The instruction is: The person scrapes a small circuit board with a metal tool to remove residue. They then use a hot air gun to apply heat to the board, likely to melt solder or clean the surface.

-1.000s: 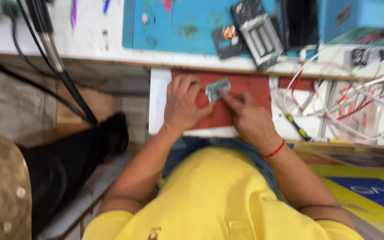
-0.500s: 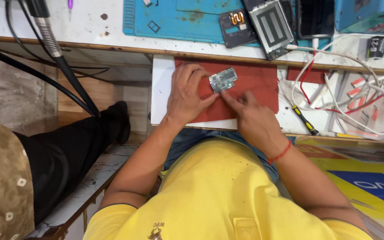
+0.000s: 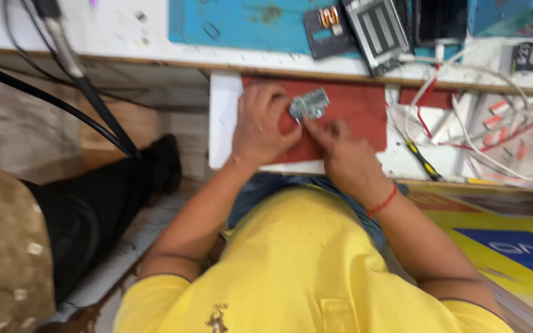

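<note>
Both hands met over a red mat: left hand (image 3: 260,126) pinched a small silvery circuit board (image 3: 309,104) steady; right hand (image 3: 347,157), fingers curled, touched its lower edge.

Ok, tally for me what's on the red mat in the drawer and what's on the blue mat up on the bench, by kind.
Small silver circuit board on the red mat: 1
Dark board with copper coil on the blue mat: 1
Grey framed phone part at the blue mat's edge: 1
Total: 3
</note>
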